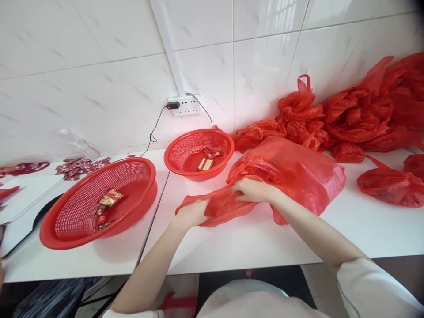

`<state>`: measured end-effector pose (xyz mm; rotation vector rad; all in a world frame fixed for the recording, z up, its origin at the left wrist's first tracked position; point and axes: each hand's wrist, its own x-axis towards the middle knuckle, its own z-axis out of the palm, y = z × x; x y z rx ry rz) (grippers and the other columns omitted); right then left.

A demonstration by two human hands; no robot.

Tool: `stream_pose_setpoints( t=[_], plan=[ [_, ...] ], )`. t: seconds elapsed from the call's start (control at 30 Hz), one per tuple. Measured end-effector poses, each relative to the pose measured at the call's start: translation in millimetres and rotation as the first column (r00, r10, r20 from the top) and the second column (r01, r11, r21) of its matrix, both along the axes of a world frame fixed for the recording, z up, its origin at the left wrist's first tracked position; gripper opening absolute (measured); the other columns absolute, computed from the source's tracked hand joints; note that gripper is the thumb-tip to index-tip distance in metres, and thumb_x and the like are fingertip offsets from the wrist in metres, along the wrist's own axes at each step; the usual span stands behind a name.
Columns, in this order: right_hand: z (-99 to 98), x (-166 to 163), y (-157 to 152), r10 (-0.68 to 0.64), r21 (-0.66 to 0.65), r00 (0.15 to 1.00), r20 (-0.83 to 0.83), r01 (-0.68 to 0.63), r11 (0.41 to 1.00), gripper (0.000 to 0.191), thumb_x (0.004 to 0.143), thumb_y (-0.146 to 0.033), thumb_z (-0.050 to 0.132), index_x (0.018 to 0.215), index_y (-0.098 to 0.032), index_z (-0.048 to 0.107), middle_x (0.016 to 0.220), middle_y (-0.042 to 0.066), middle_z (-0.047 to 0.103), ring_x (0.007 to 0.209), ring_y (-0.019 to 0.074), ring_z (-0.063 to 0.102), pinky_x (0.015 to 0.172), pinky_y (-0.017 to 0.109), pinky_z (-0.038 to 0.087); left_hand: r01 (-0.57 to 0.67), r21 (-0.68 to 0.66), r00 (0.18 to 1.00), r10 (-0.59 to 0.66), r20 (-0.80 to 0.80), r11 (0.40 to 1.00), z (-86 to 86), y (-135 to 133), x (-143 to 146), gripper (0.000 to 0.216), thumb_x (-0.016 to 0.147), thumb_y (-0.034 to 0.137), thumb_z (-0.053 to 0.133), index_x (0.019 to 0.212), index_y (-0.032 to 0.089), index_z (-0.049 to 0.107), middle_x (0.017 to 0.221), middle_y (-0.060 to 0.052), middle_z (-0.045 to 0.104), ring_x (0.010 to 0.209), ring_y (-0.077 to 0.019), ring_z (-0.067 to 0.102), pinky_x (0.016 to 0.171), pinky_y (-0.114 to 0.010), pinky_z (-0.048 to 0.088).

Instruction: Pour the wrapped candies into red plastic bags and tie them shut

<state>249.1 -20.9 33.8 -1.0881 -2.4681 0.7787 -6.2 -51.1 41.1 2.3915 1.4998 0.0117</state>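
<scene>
A large red plastic bag [291, 172] lies on the white table [251, 243] in front of me. My left hand [190, 214] is closed on the bag's open edge at its near left end. My right hand [251, 190] grips the same edge a little further right, fingers curled into the plastic. What the bag holds is hidden. To the left stand two red mesh baskets. The bigger basket [82, 212] is tilted and holds a few small wrapped packets [109, 198]. The smaller basket [185, 154] holds a few packets [206, 163] too.
More red plastic bags [357, 115] are heaped against the tiled wall at the right, and one bag [391, 185] lies near the right edge. A wall socket [185, 106] has a plug and cable. Loose red packets [79, 165] lie at the far left.
</scene>
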Motion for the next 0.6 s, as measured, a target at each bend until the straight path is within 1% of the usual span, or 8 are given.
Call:
stream_pose_setpoints(
  t=[0.1, 0.17, 0.23, 0.3, 0.4, 0.5, 0.57, 0.6],
  plan=[
    [7.5, -7.0, -4.9, 0.163, 0.128, 0.987, -0.009, -0.161, 0.979, 0.022, 0.084, -0.023, 0.063, 0.105, -0.02, 0.068, 0.107, 0.007, 0.064, 0.093, 0.0187, 0.062, 0.083, 0.032, 0.049, 0.186, 0.076, 0.975, -0.175, -0.136, 0.98, 1.2, -7.6, 5.2, 0.011, 0.075, 0.021, 0.068, 0.086, 0.019, 0.072, 0.105, -0.01, 0.065, 0.091, -0.0274, 0.066, 0.074, -0.038, 0.052],
    [3.1, -10.8, -4.7, 0.164, 0.188, 0.986, 0.033, -0.167, 0.968, 0.043, 0.078, -0.028, 0.071, 0.12, -0.021, 0.064, 0.132, 0.012, 0.054, 0.118, 0.026, 0.054, 0.098, 0.039, 0.044, 0.322, 0.15, 0.941, -0.298, -0.161, 0.935, -1.9, -6.4, 5.5, 0.009, 0.077, 0.018, 0.064, 0.08, 0.02, 0.073, 0.122, -0.011, 0.061, 0.112, -0.0294, 0.059, 0.086, -0.04, 0.05],
    [-7.8, -11.7, -0.5, 0.114, 0.159, 0.985, 0.129, -0.134, 0.978, 0.07, 0.069, -0.032, 0.078, 0.134, -0.023, 0.055, 0.151, 0.016, 0.036, 0.139, 0.0347, 0.033, 0.11, 0.049, 0.033, 0.369, 0.18, 0.929, -0.357, -0.1, 0.912, -10.5, -0.1, 1.5, 0.01, 0.074, 0.014, 0.064, 0.075, 0.02, 0.071, 0.137, -0.009, 0.054, 0.128, -0.0296, 0.047, 0.099, -0.042, 0.045],
    [-21.5, -9.7, 6.0, 0.069, 0.02, 0.968, 0.242, -0.076, 0.997, 0.088, 0.068, -0.034, 0.078, 0.147, -0.024, 0.04, 0.159, 0.018, 0.019, 0.146, 0.0383, 0.016, 0.114, 0.054, 0.024, 0.363, 0.15, 0.931, -0.366, -0.008, 0.92, -23.2, 8.7, -6.2, 0.007, 0.07, 0.014, 0.065, 0.072, 0.02, 0.069, 0.144, -0.007, 0.049, 0.134, -0.0295, 0.041, 0.109, -0.044, 0.037],
    [-37.6, -4.3, 14.5, 0.086, -0.174, 0.942, 0.324, -0.03, 0.984, 0.096, 0.071, -0.031, 0.074, 0.154, -0.023, 0.026, 0.161, 0.019, 0.005, 0.148, 0.036, 0.007, 0.117, 0.051, 0.02, 0.305, 0.046, 0.938, -0.308, 0.157, 0.951, -40.9, 19.9, -18.5, 0.006, 0.065, 0.018, 0.068, 0.065, 0.019, 0.062, 0.146, -0.008, 0.049, 0.133, -0.0301, 0.044, 0.108, -0.041, 0.039],
    [-39.3, -0.8, 17.3, 0.093, -0.205, 0.957, 0.276, -0.036, 0.978, 0.097, 0.069, -0.03, 0.075, 0.153, -0.02, 0.027, 0.162, 0.017, 0.005, 0.149, 0.0336, 0.007, 0.119, 0.046, 0.02, 0.217, -0.022, 0.923, -0.198, 0.331, 0.976, -49.2, 25.6, -23.6, 0.016, 0.067, 0.03, 0.072, 0.063, 0.02, 0.06, 0.14, -0.01, 0.055, 0.127, -0.0309, 0.05, 0.101, -0.04, 0.043],
    [-29.6, -0.5, 16.5, 0.054, -0.189, 0.974, 0.218, -0.012, 0.982, 0.095, 0.069, -0.033, 0.076, 0.151, -0.019, 0.032, 0.16, 0.016, 0.017, 0.147, 0.0335, 0.018, 0.117, 0.044, 0.025, 0.028, -0.03, 0.876, -0.01, 0.482, 0.999, -49.2, 30.1, -22.4, 0.024, 0.071, 0.042, 0.071, 0.068, 0.02, 0.063, 0.121, -0.011, 0.067, 0.113, -0.0294, 0.06, 0.096, -0.04, 0.046],
    [-21.3, -0.9, 15.6, 0.025, -0.165, 0.983, 0.181, 0.005, 0.986, 0.09, 0.071, -0.036, 0.075, 0.15, -0.018, 0.036, 0.158, 0.016, 0.026, 0.144, 0.0331, 0.027, 0.116, 0.043, 0.029, -0.133, -0.053, 0.807, 0.139, 0.574, 0.99, -47.9, 33.5, -21.0, 0.028, 0.073, 0.048, 0.069, 0.072, 0.02, 0.065, 0.107, -0.01, 0.071, 0.1, -0.0274, 0.064, 0.09, -0.039, 0.048]
  ],
)
